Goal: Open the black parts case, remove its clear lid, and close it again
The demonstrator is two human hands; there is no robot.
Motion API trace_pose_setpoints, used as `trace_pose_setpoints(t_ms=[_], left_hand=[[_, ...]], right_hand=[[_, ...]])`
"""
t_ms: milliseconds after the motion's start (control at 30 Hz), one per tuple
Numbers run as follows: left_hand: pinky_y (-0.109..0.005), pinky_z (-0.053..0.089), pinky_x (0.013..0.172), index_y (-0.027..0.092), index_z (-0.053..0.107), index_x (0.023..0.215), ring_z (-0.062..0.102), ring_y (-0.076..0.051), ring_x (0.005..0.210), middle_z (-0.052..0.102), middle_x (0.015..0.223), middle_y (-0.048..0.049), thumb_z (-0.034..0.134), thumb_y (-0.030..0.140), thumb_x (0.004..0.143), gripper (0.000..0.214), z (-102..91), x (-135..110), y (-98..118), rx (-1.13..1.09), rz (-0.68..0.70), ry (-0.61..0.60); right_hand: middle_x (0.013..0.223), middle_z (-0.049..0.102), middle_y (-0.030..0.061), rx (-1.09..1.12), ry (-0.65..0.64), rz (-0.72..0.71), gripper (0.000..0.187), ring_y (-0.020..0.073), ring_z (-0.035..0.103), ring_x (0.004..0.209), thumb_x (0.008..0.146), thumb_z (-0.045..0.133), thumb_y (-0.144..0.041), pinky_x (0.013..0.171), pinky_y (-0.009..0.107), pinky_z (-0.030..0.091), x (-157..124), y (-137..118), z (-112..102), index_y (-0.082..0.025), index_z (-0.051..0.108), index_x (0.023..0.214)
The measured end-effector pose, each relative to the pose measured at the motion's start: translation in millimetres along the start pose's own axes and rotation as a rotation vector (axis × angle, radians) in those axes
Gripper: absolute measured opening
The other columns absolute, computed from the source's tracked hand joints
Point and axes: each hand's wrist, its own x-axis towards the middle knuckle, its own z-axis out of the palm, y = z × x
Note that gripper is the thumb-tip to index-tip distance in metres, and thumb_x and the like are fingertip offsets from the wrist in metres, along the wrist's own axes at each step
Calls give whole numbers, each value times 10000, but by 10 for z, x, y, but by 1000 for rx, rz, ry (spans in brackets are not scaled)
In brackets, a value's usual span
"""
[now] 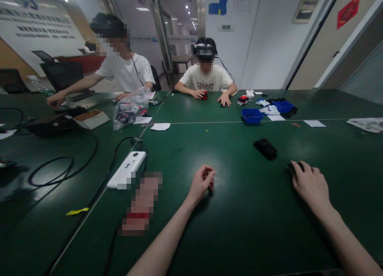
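The left hand rests on the green table, fingers curled in against the thumb; I cannot tell whether anything is pinched there. Well apart from it, the right hand lies palm down, fingers draped over a small dark object and touching it; whether they grip it I cannot tell. Just beyond lies a black block, farther off a blue tray.

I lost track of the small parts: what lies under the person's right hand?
Only the edge of a small black object shows past the right hand on the green table; the rest is covered.
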Motion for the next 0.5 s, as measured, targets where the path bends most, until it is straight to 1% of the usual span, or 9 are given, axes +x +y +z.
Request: trace_pose_setpoints(t_ms=[200, 400, 500], left_hand=[[-165, 425, 381, 146, 496, 825, 499, -79, 501, 456, 617, 42, 560, 394, 747, 268, -2, -1, 1, -9, -5, -2], [-162, 424, 381, 142, 498, 832, 492, -76, 498, 455, 614, 41, 559, 386, 753, 263, -4, -3, -1, -6, -10, -2], [-163, 425, 383, 142, 497, 835, 492, -75, 498, 454, 620, 41, 556, 382, 755, 259, -7, -5, -1, -4, -11, -5]], right_hand=[[1250, 464, 201, -2, 26, 3, 465, 338, 502, 1067, 845, 338, -237, 827, 489, 456, -38, -26, 16, -119, 415, 1287], [1278, 435, 227, 34, 30, 0, 480, 356, 464, 1109, 828, 352, -217, 871, 516, 426, -80, -88, 12, -89, 430, 1285], [1286, 433, 218, 38, 31, 6, 494, 363, 445, 1127, 826, 332, -202, 874, 530, 421, -103, -123, -6, -103, 418, 1301]])
